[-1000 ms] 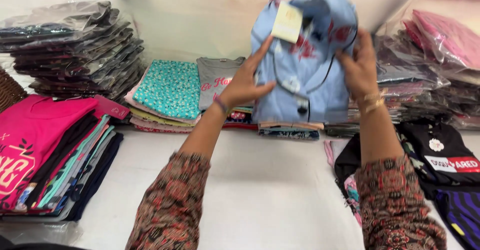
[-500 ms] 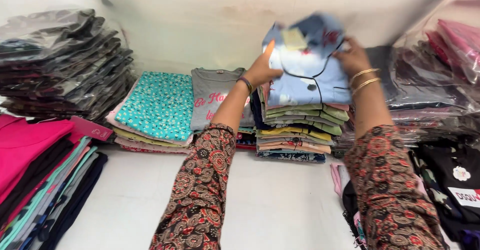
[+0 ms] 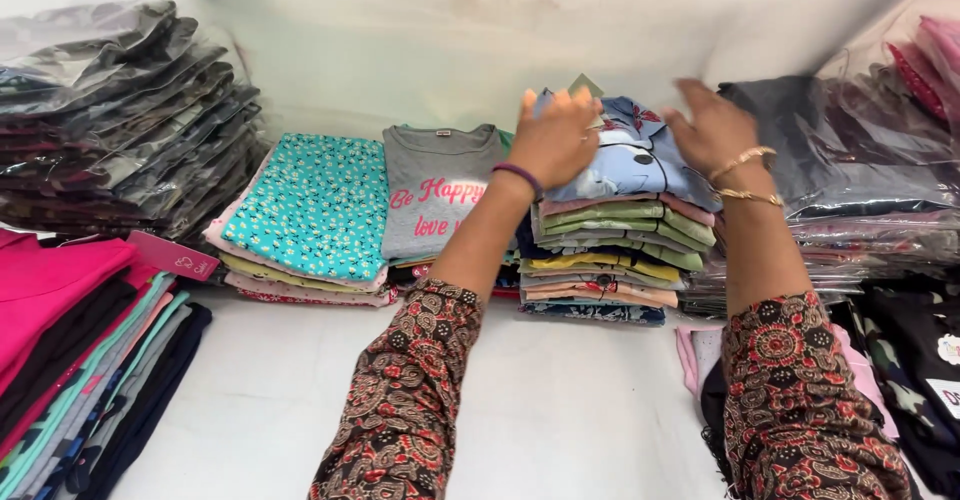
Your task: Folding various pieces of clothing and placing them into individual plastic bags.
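A folded light blue shirt [image 3: 640, 160] lies on top of a tall stack of folded clothes [image 3: 610, 260] at the back of the white surface. My left hand [image 3: 555, 138] rests flat on the shirt's left part, fingers spread. My right hand [image 3: 712, 128] hovers at or just over its right edge, fingers apart and slightly blurred. Both arms wear dark patterned sleeves; the right wrist carries gold bangles.
Left of the stack sit a grey printed t-shirt pile [image 3: 440, 195] and a turquoise floral pile [image 3: 310, 210]. Plastic-wrapped garment stacks stand at far left [image 3: 110, 120] and right [image 3: 860, 180]. Pink and dark clothes [image 3: 70, 330] lie at near left, dark ones [image 3: 920, 360] at near right.
The blue shirt, held up in both hands a second ago, has come down onto the stack. My hands have gone from gripping it to lying flat over it.
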